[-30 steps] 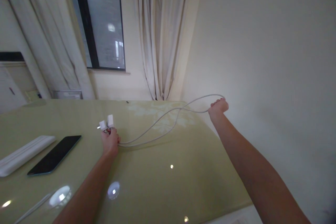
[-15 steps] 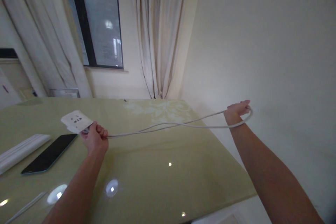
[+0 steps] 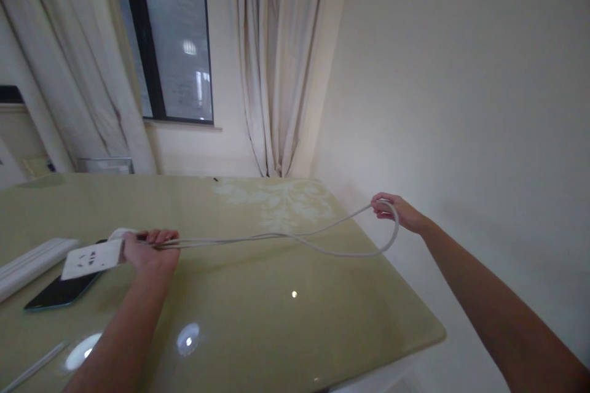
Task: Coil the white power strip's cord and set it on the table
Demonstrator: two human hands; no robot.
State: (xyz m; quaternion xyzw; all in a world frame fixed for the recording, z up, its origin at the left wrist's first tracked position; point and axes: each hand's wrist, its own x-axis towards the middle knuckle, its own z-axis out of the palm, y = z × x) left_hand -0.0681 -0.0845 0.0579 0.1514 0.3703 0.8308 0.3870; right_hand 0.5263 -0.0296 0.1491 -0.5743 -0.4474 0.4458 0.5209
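My left hand [image 3: 152,250] is closed around strands of a white power cord [image 3: 239,239], close to a white power strip [image 3: 94,259] whose socket face shows. The strip hangs over part of a dark phone [image 3: 62,293]. From there the cord stretches in two strands across the table to my right hand [image 3: 391,209]. Those fingers are closed on the cord's far end, which bends in a loop below them, beyond the table's right edge. The cord's plug is not visible.
A long white bar-shaped object [image 3: 37,264] lies at the left of the glossy greenish table [image 3: 258,319]. Nearer me is a thin white stick or cable [image 3: 34,368]. A plain wall [image 3: 452,104] stands to the right, with curtains [image 3: 276,61] behind.
My right hand has moved left and turned, and the loop hangs lower. My left hand has rotated, swinging the power strip down and left over the phone.
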